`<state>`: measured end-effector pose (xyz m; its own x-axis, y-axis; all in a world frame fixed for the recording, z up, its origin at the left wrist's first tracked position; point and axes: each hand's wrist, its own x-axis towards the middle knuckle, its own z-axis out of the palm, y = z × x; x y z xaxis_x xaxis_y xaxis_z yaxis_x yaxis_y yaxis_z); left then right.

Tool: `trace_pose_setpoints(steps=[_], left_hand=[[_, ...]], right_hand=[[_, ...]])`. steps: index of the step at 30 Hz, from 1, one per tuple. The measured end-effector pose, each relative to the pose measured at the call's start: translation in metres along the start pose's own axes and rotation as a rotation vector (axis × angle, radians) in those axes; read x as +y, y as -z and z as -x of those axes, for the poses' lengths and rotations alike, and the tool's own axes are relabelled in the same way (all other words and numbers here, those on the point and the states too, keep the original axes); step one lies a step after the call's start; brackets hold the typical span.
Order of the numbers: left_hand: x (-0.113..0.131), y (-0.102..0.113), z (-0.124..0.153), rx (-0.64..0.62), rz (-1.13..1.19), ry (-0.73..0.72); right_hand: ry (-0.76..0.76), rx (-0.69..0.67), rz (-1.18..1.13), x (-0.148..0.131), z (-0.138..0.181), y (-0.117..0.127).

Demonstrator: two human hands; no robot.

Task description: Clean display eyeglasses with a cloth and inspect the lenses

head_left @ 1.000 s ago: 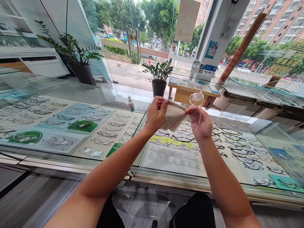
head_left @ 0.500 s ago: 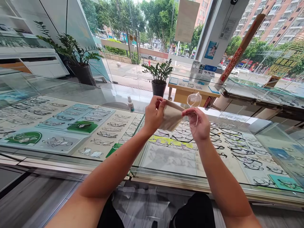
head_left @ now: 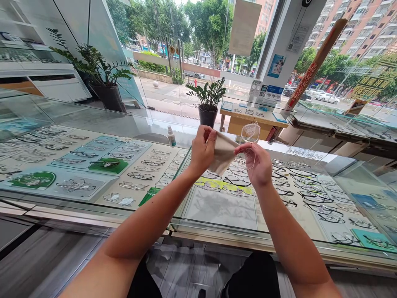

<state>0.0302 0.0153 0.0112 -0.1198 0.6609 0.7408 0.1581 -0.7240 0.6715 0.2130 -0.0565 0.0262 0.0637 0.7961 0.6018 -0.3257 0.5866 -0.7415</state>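
My left hand [head_left: 203, 149] is closed on a beige cleaning cloth [head_left: 223, 154], pinching its upper edge between thumb and fingers. The cloth hangs down toward my right hand [head_left: 259, 162]. That hand is closed on a pair of thin-rimmed eyeglasses [head_left: 250, 133]; one clear lens stands above the fingers and part of the frame shows below them. My right fingertips meet the cloth's right corner. Both hands are raised over the glass display case [head_left: 217, 225].
Rows of eyeglasses [head_left: 141, 175] lie inside the case. A small white spray bottle [head_left: 171, 136] stands on the glass left of my hands. Beyond are a potted plant [head_left: 207, 99], a wooden table [head_left: 245, 120] and a second glass counter [head_left: 335, 120].
My right hand and the eyeglasses have shifted slightly left, closer to my left hand. The cloth between the hands is bunched a little more.
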Motion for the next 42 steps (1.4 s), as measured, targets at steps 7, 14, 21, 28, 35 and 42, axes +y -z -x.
trace_pose_setpoints(steps=[7, 14, 21, 28, 35, 42], left_hand=[[0.007, 0.002, -0.007, -0.198, 0.16, 0.189], [0.007, 0.002, -0.008, -0.192, 0.284, 0.229], [0.004, 0.005, -0.007, -0.173, 0.181, 0.333], [-0.004, 0.001, -0.005, -0.141, 0.182, 0.448], [-0.001, -0.007, -0.001, -0.11, 0.38, 0.465], [0.004, -0.013, 0.008, -0.29, 0.483, 0.361]], right_hand=[[0.001, 0.064, 0.027, 0.001, -0.004, 0.007], [-0.105, 0.111, 0.004, 0.007, -0.012, 0.018], [-0.075, 0.058, 0.154, 0.003, 0.001, 0.001], [-0.201, -0.056, 0.171, 0.016, 0.015, -0.019], [-0.239, -0.031, 0.247, 0.031, 0.014, -0.018], [-0.192, -0.014, 0.298, 0.046, 0.012, -0.013]])
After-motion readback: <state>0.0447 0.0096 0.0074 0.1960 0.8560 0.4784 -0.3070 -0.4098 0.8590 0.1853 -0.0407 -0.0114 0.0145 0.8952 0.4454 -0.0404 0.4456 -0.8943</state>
